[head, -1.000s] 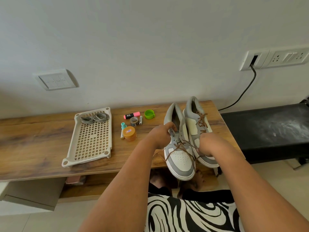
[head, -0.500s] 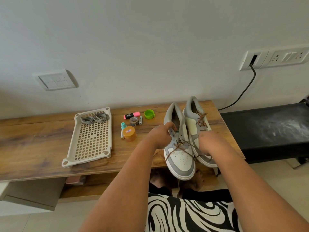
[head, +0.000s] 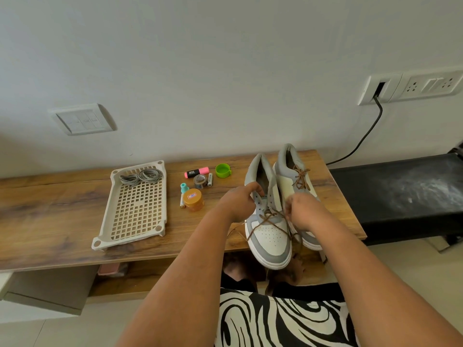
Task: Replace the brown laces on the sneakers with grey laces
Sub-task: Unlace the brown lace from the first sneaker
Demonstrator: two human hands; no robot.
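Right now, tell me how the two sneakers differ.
The left sneaker has its brown lace pulled loose, out of the upper holes; the right sneaker is still tied. Both hands work at the left sneaker; nobody grips the right one. Both are grey and white.

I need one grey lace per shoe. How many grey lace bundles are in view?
2. Both grey lace bundles lie side by side at the far end of the white tray: one on the left, one on the right. None shows elsewhere.
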